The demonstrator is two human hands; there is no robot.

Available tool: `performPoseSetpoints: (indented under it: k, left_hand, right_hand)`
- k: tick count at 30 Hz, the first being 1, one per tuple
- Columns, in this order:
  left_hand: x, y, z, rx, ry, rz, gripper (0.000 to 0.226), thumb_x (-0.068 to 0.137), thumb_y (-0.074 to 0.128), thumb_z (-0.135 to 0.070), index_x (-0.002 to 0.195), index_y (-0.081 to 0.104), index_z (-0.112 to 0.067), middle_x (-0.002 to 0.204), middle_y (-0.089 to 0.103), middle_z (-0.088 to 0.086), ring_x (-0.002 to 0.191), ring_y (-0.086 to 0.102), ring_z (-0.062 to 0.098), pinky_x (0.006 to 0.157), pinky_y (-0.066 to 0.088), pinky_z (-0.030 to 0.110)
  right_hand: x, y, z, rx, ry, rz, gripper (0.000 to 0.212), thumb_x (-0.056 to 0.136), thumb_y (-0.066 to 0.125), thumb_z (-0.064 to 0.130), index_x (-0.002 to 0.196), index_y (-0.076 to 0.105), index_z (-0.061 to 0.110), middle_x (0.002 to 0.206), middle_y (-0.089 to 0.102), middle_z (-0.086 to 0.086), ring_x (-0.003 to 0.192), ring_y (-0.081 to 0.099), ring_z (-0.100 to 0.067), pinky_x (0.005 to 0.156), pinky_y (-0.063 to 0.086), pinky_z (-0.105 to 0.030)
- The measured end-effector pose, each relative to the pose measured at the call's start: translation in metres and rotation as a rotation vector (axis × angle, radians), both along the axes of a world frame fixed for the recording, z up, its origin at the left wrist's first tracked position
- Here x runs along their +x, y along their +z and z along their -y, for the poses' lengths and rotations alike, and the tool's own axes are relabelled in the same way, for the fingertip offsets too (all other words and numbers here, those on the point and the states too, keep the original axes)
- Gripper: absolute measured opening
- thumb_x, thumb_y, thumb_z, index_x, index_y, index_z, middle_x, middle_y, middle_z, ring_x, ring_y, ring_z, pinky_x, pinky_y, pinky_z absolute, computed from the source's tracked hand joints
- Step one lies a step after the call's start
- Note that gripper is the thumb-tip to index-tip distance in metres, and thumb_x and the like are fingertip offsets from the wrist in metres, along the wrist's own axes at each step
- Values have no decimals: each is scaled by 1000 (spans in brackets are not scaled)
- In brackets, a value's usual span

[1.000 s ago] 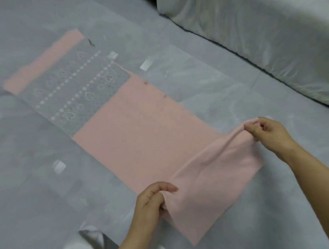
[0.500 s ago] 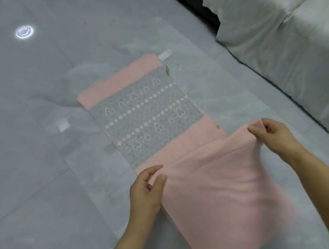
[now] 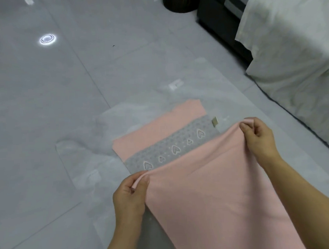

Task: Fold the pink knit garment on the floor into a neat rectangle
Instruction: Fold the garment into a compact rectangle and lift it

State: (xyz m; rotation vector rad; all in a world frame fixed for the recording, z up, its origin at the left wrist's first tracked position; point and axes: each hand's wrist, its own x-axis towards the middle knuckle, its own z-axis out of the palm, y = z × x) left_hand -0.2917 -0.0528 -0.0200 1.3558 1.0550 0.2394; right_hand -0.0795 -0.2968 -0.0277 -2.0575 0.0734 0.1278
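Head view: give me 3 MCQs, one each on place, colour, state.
1. Where along the heart band is the small tag?
A. its left end
B. its right end
C. its middle

2. What colour is the heart band on the knit garment?
A. grey
B. blue
C. green

3. Who holds the garment's raised edge?
A. one hand only
B. neither hand
C. both hands

Answers:
1 B: the tag sits at the band's corner, near the right hand.
2 A: the band is grey with pale hearts.
3 C: the left hand and the right hand each pinch a corner.
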Motion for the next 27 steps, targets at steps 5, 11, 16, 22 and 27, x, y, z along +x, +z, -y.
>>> performPoseSetpoints:
  k: [5, 11, 16, 22, 27]
  left_hand:
    - [41, -12, -38, 31, 68, 21, 8, 85, 64, -10, 89, 70, -13, 87, 70, -1, 73, 63, 5, 61, 50, 14]
    - [75, -34, -72, 48, 146, 11, 11, 87, 62, -12, 86, 67, -22, 89, 68, -6, 81, 63, 5, 72, 48, 20]
    - [88, -57, -91, 72, 123, -29, 9, 87, 61, -11, 91, 68, -15, 88, 68, -6, 77, 63, 1, 67, 49, 13]
    - [89, -69, -96, 145, 75, -94, 9, 85, 63, -13, 86, 66, -21, 86, 66, -9, 79, 62, 2, 76, 52, 22]
    - [84, -72, -92, 471, -13, -157, 24, 86, 61, -16, 109, 56, -18, 112, 52, -1, 104, 51, 16, 96, 38, 28]
  right_hand:
    - [44, -16, -55, -11, 14, 103, 11, 91, 50, 6, 88, 57, 14, 80, 57, 11, 70, 51, 15, 69, 37, -2]
    - [82, -42, -99, -57, 53, 100, 10, 92, 49, 12, 90, 58, 14, 81, 58, 11, 76, 53, -2, 69, 38, -6]
    - [95, -61, -118, -166, 100, 40, 9, 92, 48, 18, 92, 57, 17, 89, 62, 1, 87, 56, -18, 74, 39, -25]
    - [94, -72, -131, -413, 104, -22, 17, 90, 50, 30, 99, 52, 15, 95, 62, -7, 94, 55, -33, 76, 42, -38]
    - [63, -72, -134, -746, 242, 290, 56, 87, 57, 37, 135, 39, 15, 136, 44, -17, 123, 41, -35, 101, 33, -50]
